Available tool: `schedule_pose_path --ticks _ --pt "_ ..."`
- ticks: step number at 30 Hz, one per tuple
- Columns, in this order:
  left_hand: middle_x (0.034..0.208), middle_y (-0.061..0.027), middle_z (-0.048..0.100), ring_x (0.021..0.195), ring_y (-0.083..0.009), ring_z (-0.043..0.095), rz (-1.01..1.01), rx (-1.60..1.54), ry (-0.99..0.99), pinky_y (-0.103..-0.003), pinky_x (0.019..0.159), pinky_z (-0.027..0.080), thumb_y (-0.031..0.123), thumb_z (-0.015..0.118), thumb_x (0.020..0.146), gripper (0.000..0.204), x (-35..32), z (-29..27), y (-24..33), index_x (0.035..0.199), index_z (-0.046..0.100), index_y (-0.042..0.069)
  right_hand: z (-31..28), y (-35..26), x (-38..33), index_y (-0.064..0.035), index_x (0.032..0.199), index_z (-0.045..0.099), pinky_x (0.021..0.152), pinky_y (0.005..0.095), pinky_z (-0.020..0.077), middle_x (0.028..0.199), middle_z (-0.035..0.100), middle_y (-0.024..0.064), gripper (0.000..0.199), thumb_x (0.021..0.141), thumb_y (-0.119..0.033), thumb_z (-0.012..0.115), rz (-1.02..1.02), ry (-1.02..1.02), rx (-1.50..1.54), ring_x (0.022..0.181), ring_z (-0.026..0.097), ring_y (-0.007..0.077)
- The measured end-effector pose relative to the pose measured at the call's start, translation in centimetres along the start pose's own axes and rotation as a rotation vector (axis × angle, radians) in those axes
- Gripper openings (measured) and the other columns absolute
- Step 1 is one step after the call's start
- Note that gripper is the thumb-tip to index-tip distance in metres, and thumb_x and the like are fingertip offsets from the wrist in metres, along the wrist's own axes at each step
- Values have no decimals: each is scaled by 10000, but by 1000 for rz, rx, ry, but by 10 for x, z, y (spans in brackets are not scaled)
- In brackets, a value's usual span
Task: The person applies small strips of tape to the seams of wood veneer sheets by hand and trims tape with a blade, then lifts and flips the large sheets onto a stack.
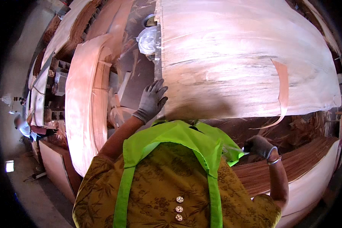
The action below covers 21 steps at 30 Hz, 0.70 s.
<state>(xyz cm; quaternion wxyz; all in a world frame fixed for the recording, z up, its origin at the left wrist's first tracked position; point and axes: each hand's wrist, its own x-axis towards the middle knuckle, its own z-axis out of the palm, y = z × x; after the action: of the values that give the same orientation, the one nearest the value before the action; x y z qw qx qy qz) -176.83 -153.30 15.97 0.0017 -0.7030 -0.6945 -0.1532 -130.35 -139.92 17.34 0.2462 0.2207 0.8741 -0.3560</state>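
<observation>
A wide, pale wood veneer sheet [231, 57] with dark grain streaks lies in front of me. At its near left corner is my left hand [152, 100], in a grey glove, its fingers stretched out along the sheet's edge. My right hand [259, 146], gloved too, is off the near edge on the right with its fingers curled closed. Something small and pale shows at its fingertips, beside a loose corner of my bright green apron [231, 150]; I cannot make out what it is. A narrow torn veneer strip [283, 85] lies across the sheet and hangs over its near edge.
Stacked veneer sheets [85, 98] stand to my left, and another stack [292, 167] is close at my right side. A clear plastic bag [147, 40] and a round bowl [150, 21] sit beyond the sheet's left edge. Another person [26, 127] is at the far left.
</observation>
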Motion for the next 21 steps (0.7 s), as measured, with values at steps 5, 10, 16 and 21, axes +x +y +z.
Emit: schedule_pose_path --ticks 5,10,16,21 --pt "1264 -163 473 1164 -335 447 107 -117 -7 -427 945 376 158 618 766 332 14 5 19 1075 563 53 -46 -1 17 -46 878 630 550 295 453 700 620 68 101 824 -129 607 77 428 286 605 578 177" --pt "1168 -175 568 1051 -299 557 15 -778 -604 -372 902 435 196 607 828 346 37 9 54 1121 568 16 -71 -47 44 -13 971 600 449 178 364 665 532 -32 170 852 -132 629 -51 535 1229 509 451 48" --pt "1217 -114 548 987 -193 569 -81 -1379 -698 -312 884 450 295 553 901 500 57 -9 96 1315 414 51 -67 -113 78 -18 913 644 419 208 312 579 517 -39 177 831 -174 661 8 625 1335 449 419 46" --pt "1210 -108 539 904 -167 577 -455 -1812 -557 -286 810 472 337 489 933 546 61 -9 93 1340 336 8 -40 -109 91 -57 1026 642 480 209 343 745 550 -34 189 860 -142 615 -117 588 1335 551 447 44"
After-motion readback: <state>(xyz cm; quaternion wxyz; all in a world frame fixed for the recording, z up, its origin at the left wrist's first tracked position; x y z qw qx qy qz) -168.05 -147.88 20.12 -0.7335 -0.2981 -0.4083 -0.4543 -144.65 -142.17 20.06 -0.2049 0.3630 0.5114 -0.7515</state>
